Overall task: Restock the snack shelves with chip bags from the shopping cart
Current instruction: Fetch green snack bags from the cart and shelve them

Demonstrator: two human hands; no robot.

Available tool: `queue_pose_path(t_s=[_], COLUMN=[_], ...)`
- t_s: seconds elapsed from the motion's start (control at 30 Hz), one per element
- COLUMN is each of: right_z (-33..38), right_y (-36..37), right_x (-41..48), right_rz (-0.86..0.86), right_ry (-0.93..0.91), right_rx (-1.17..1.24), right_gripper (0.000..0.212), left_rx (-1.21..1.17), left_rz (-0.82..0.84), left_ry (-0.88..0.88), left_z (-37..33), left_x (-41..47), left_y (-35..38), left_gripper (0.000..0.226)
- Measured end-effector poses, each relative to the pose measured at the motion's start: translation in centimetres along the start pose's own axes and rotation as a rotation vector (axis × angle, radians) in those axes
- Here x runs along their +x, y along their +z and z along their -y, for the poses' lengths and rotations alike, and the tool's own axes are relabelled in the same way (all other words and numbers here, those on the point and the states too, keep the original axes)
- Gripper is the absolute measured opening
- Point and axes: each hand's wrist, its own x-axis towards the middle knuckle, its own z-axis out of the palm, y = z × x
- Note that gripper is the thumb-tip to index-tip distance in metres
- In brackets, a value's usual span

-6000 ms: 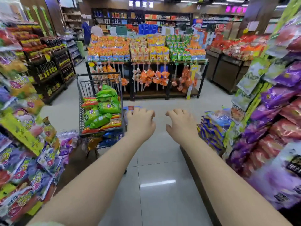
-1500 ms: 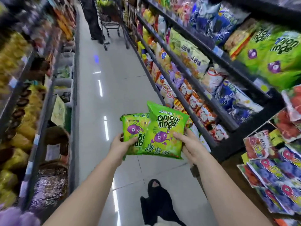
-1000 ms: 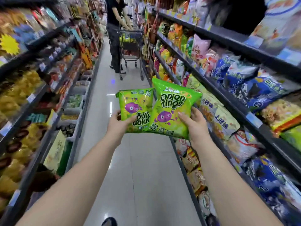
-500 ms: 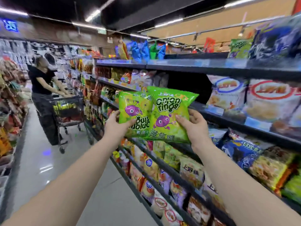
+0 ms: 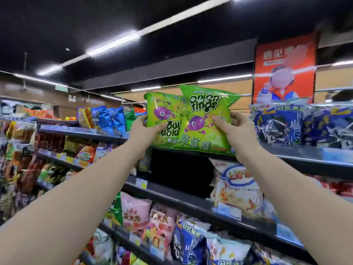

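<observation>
Lifted higher, to the shelf [image 5: 298,156] edge just under the fingers [image 5: 219,122], the inverted bag [image 5: 162,111] was gripped by the left hand [image 5: 142,130], and the upright bag [image 5: 205,111], reading "onion rings", by the right hand [image 5: 236,131].

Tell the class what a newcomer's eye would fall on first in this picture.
Two bright green bags fill the centre: the upright onion rings bag in the right hand, the upside-down bag in the left hand, held at the top shelf. An orange poster hangs upper right.

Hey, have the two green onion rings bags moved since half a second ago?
Yes. The onion rings bags have gone up: earlier they covered the dark gap under the top shelf; now they are held above its edge.
</observation>
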Motion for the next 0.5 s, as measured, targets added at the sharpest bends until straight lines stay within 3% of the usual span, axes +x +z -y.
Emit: queue_pose_path(t_s=[0.07,0.23,0.4,0.5], right_z=[-0.4,-2.6,-6.4,-7.7], right_y=[-0.2,-0.7,-1.4,-1.2], right_x=[3.1,10.3,15.0,16.9], right_rz=[-0.016,-0.162,-0.295,-0.245], right_ry=[-0.047,-0.173,-0.166,-0.049], right_rx=[-0.049,-0.138,-0.510,-0.725], right_gripper=[0.070,0.042,0.051,0.053], left_rx=[0.003,0.064,0.041,-0.004], left_rz=[0.022,-0.001,0.019,0.073], left_ry=[0.041,0.148,0.179,0.198], left_z=[0.1,2.6,6.3,7.9], left_x=[3.1,10.5,16.8,20.3], left_y=[2.2,6.5,8.5,9.5], left_gripper=[0.083,0.081,0.078,0.076])
